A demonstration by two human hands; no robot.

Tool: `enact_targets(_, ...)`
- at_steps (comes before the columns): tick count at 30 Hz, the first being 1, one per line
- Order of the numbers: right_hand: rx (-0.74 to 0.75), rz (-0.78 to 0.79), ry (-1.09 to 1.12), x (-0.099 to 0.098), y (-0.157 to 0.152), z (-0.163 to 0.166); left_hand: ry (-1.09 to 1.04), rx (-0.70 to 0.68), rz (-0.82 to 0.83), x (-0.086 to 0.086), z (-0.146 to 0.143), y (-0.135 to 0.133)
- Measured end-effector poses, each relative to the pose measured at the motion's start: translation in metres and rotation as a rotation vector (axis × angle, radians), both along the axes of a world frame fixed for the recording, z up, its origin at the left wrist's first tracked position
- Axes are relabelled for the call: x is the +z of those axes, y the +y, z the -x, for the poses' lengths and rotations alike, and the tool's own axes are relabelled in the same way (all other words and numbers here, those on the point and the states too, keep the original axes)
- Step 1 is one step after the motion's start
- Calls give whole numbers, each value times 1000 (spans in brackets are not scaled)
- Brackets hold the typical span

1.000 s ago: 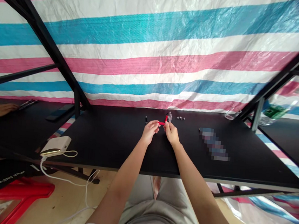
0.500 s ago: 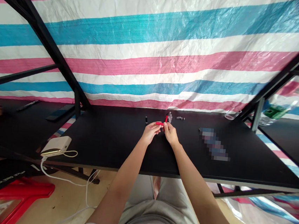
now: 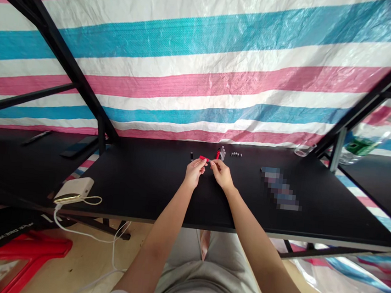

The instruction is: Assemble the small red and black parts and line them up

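Red stick [image 3: 204, 158]: held over the black table [image 3: 137, 177], twelve o'clock from my lap, its free tip pointing between nine and ten.
Left hand [image 3: 193, 171]: my thumb and fingertips pinch the stick near its middle.
Right hand [image 3: 221, 172]: my thumb and fingertip close together at the stick's other end, seemingly on a thin pale part [image 3: 210, 161]; it's too small to tell whether that is a separate piece.
Black cap [image 3: 191, 156]: on the table at ten o'clock from my hands, just beside the left one.
Clear tubes [image 3: 223, 153]: bunched between one and two o'clock, with red pieces [image 3: 218, 154] right against them.
Silver bits [image 3: 236, 154]: a short row at two o'clock, apart from the tubes.
Step in hand: I judge this to be fine work at the stick's right end, joining or parting; I can't tell which.
Next move: calls, I think, for a steady left pinch and a light right touch straight along the stick, since a sideways nudge could slip it.
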State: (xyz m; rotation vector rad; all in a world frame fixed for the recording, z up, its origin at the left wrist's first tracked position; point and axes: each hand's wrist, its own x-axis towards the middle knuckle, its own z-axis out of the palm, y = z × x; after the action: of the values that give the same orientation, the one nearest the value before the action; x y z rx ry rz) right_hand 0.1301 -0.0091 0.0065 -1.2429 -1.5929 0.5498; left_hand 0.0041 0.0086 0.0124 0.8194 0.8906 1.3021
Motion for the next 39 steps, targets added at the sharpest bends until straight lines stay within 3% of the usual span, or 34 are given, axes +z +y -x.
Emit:
enact_targets(4,-9,-62,-41,-3,3,-1,24,25,-9,0,0,1)
enact_targets(11,-98,-102,-310,-2,4,-5,209,118,-99,0,-3,-3)
enact_targets(17,-262,-7,-436,-6,6,-6,288,177,-192,-1,-8,-5)
enact_targets(31,-531,246,-283,-13,22,-30,418,146,-283,-8,-11,-6)
enact_targets(39,-535,299,-249,-13,34,-30,733,135,-400,-12,-20,0)
